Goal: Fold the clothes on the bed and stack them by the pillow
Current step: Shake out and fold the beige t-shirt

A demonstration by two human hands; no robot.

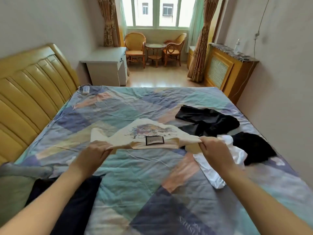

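**A:** ok so where's the shirt at right now?

**B:** cream tee (144, 135) is stretched out flat over the middle of the bed (135, 175), held up by its near edge. Printed side is up, there's a colourful graphic and a small dark-bordered label near the collar.

**A:** both hands on it?

**B:** yep. Left hand (94, 154) has fingers curled round the left corner, right hand (214, 148) pinches the right corner, cloth bunched in both fists. Far end of the tee looks like it's resting on the quilt.

**A:** what else is lying around

**B:** white garment (218, 168) just under and beside the right hand, crumpled. Two black bits on the right side: one (208, 121) past the tee, another (254, 146) touching the white one. Dark navy piece (76, 197) near the left forearm, partly over a greenish pillow (13, 189) at the bottom left.

**A:** room?

**B:** yellow headboard (30, 85) on the left, white desk (106, 67) past the bed, two wicker chairs (135, 46) and a little round table (155, 48) by the window (157, 12).
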